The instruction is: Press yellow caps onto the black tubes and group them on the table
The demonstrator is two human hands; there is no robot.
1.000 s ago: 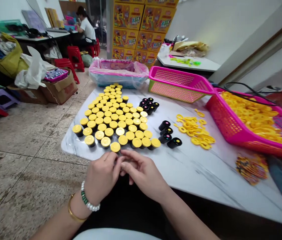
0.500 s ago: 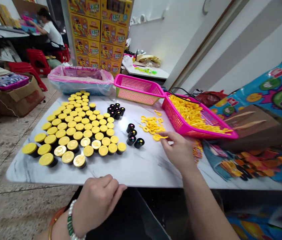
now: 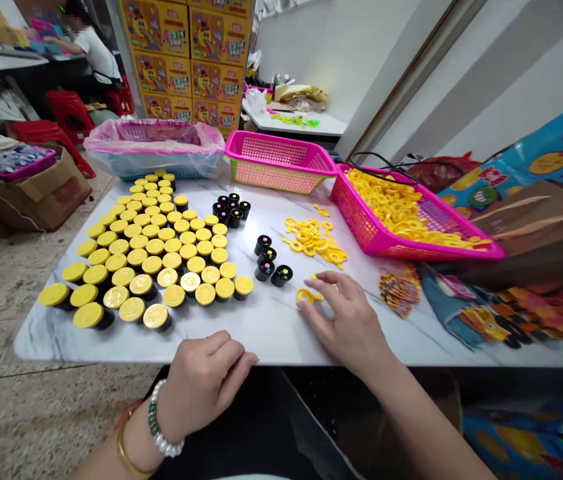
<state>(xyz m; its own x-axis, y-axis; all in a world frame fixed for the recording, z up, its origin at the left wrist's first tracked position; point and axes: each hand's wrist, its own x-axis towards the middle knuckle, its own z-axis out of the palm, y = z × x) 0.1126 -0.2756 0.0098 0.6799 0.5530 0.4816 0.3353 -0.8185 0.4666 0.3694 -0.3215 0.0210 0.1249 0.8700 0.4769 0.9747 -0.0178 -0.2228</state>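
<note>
My right hand (image 3: 346,323) is low over the marble-patterned table, thumb and fingers around a yellow plastic ring with a short stem (image 3: 306,295). Part of another yellow piece shows just beyond its fingertips. A loose pile of similar yellow rings (image 3: 314,239) lies farther back. Left of that hand stand a few small black cups (image 3: 282,275) with coloured dots inside. My left hand (image 3: 206,380) rests curled at the table's front edge, seemingly with nothing in it. Beyond it, many black cups with yellow lids (image 3: 136,257) stand close together.
A pink basket (image 3: 361,230) full of yellow rings stands at the right. Behind are another pink basket (image 3: 281,180) and a plastic-lined basket (image 3: 151,160). Printed packets (image 3: 398,290) lie right of my hand. A person (image 3: 94,50) sits at a far bench.
My right hand has drawn a yellow ring away from the pile, toward me and slightly left. My left hand stays curled at the edge. The view has shifted a little.
</note>
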